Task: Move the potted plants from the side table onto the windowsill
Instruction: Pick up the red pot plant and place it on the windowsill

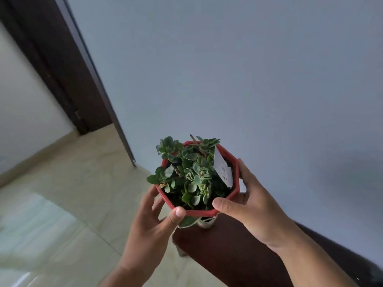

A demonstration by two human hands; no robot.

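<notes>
Holding: I've got the red octagonal pot [198,212] of succulents [190,175] up between both hands, clear of the dark wooden surface [228,251] beneath it.
Why two hands: a grip on opposite sides should keep the pot level, so soil and leaves stay put, I reckon.
Left hand [153,224]: fingers curled round the pot's left side, thumb pressed on the near rim.
Right hand [250,206]: wrapped round the right side, thumb hooked on the near rim, fingers behind the wall.
White tag [222,169]: stuck in the soil at the right, leaning towards my right hand.
Under the pot: a second small pot [205,221] with twine peeks out on the surface.
Windowsill: not in sight; only the wall [228,69], a door frame [62,69] and the tiled floor [62,204].
</notes>
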